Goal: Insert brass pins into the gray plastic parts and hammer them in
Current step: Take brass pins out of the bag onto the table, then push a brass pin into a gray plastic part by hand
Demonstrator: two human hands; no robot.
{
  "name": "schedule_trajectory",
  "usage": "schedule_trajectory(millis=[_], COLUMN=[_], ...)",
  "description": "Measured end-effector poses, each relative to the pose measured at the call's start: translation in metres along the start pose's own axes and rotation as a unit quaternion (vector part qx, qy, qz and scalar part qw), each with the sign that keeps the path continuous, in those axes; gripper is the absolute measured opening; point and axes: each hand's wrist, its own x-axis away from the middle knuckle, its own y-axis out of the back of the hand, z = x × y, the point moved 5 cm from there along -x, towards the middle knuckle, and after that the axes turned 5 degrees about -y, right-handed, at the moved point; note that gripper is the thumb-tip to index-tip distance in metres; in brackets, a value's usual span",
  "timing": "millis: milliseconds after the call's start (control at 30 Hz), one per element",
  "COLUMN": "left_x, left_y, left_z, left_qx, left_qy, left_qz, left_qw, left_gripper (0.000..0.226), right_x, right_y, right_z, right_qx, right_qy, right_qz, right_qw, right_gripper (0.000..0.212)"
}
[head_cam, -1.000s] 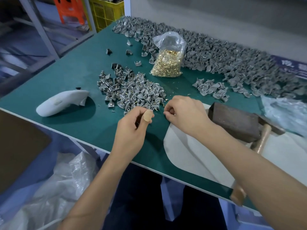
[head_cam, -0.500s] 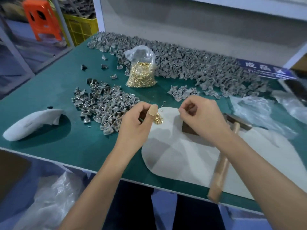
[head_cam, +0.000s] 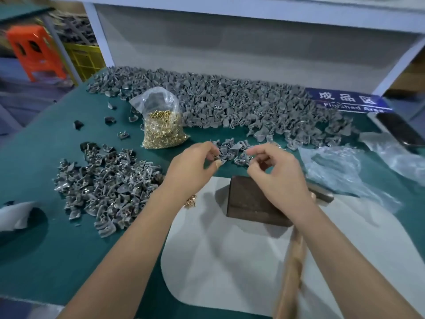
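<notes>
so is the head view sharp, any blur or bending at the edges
Head view: wide-angle bending curves the table edge and shelf posts; the hammer handle and forearms near the bottom are blurred; the hands and pin bag are fairly sharp; soft shadows, no strong glare.

Matt gray plastic parts, shiny brass pins in clear glossy bag — wood hammer handle, matt green tbl cover

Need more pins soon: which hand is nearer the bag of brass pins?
Left. The left hand is just right of the bag of brass pins; the right hand is farther right.
</notes>
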Motion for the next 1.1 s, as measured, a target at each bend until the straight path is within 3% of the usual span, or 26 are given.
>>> schedule_trajectory(millis=[200, 533, 800, 1100], left_x=[-0.01, -0.015, 0.008, 0.016], left_y=[-0.01, -0.013, 0.0, 0.008], left_z=[0.008, 0.003, -0.026, -0.047], left_qx=[-0.024, -0.045, 0.177, 0.224], left_qy=[-0.022, -0.027, -0.053, -0.096], left_qz=[0.008, 0.014, -0.018, -0.086], left_qw=[0.999, 0.999, 0.983, 0.966], left_gripper=[0.026, 0.015, 0.017, 0.018], right_x=[-0.017, -0.016, -0.015, -0.007], right_y=[-0.012, -0.014, -0.011, -0.001], right_z=[-0.01, -0.017, -0.018, -0.015], right_qx=[-0.015, -0.045, -0.097, -0.19], right_qy=[-0.009, 0.004, -0.002, 0.027], right_qz=[0.007, 0.009, -0.004, -0.038], right_qw=[1.0, 0.999, 0.995, 0.981], right_gripper=[0.022, 0.018, 0.014, 0.012])
